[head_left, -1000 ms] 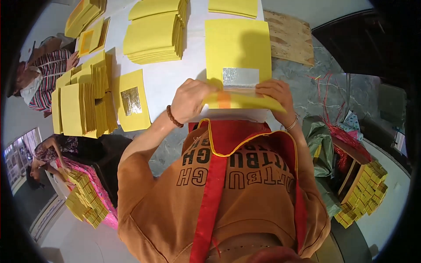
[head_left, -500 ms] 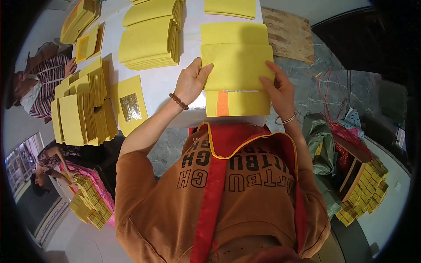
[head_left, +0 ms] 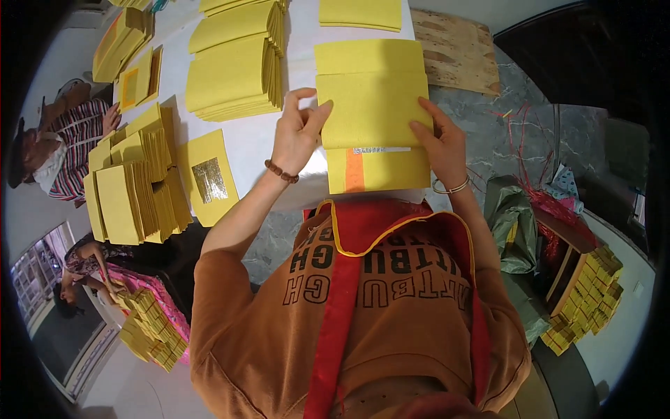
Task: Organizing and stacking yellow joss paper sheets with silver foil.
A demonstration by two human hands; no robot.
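Observation:
A folded-looking bundle of yellow joss paper [head_left: 370, 108] lies at the table's near edge in front of me. A plain band crosses its middle; below, an orange strip [head_left: 354, 170] and a thin silver strip show on the nearest layer. My left hand [head_left: 300, 129], with a brown bead bracelet, has its thumb over the bundle's left edge and its index finger bent at that edge. On the right edge, my right hand [head_left: 441, 140] rests thumb and index finger on the top sheet. Its other fingers are hard to make out.
Stacks of yellow paper [head_left: 230, 77] stand ahead on the white table [head_left: 300, 63]. A silver-foiled sheet [head_left: 209, 178] lies left, beside more stacks [head_left: 132, 199]. Two other people are at the left. Plywood [head_left: 457, 52], a green bag [head_left: 513, 223] and yellow bundles [head_left: 586, 300] are at the right.
My left hand's index finger has lifted and bent, widening the gap from the thumb. My right hand keeps its place on the paper. The view has shifted slightly.

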